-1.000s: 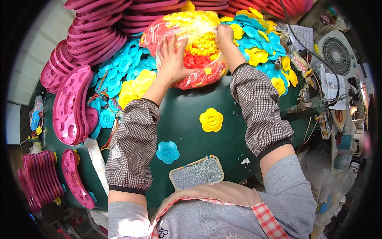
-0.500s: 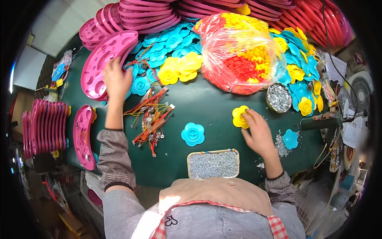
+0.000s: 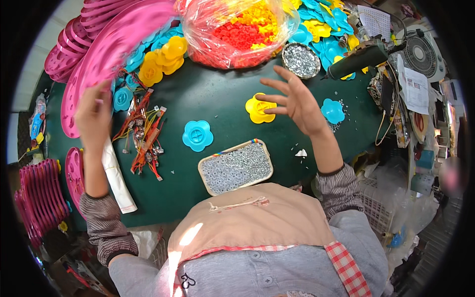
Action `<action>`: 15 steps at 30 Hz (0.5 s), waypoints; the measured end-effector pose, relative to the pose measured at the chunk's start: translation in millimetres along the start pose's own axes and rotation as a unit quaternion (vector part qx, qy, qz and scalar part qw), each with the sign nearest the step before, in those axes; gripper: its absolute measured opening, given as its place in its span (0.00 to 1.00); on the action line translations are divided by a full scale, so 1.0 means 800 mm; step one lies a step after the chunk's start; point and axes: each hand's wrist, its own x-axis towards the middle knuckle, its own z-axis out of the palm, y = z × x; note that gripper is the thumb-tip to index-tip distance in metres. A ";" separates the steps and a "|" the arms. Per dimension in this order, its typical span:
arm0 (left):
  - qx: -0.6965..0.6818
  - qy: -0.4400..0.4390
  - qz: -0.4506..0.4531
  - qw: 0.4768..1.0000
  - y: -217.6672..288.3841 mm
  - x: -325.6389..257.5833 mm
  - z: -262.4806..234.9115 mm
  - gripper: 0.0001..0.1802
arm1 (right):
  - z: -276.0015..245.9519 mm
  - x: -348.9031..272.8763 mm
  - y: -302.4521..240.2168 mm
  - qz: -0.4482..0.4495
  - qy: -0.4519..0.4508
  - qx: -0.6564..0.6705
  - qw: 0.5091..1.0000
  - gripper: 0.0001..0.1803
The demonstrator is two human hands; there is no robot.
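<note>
Hands first, as we see them from the head camera: our left hand (image 3: 93, 116) is raised at the left side of the dark green tabletop (image 3: 217, 94), its fingers closed around the lower edge of a large pink plastic tray (image 3: 106, 54), which is tilted up and blurred. Our right hand (image 3: 296, 101) hovers above the tabletop with fingers spread wide and nothing in it, just right of a yellow flower-shaped piece (image 3: 260, 109) that lies flat; whether a fingertip touches that piece we cannot tell. Left of it, apart from both hands, lies a blue flower-shaped piece (image 3: 197, 135), and another blue flower piece (image 3: 332, 110) sits just right of our right wrist. Nearer our body a rounded rectangular tray of small silver screws (image 3: 236, 167) rests on the tabletop. Beside our left forearm lie a bundle of red and orange wires with small parts (image 3: 143, 133) and a white rolled sheet (image 3: 118, 175). At the far edge a clear plastic bag of red and yellow pieces (image 3: 237, 29) stands, with loose yellow flower pieces (image 3: 162, 59) to its left and a round dish of screws (image 3: 301, 60) to its right. Stacks of pink trays (image 3: 37, 198) stand off the left edge, and a small fan (image 3: 420, 54) sits at the far right.
</note>
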 end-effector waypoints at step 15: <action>-0.366 0.062 -0.346 0.862 0.087 -0.157 0.090 0.29 | -0.004 -0.009 0.065 -0.092 0.101 -0.116 0.984 0.41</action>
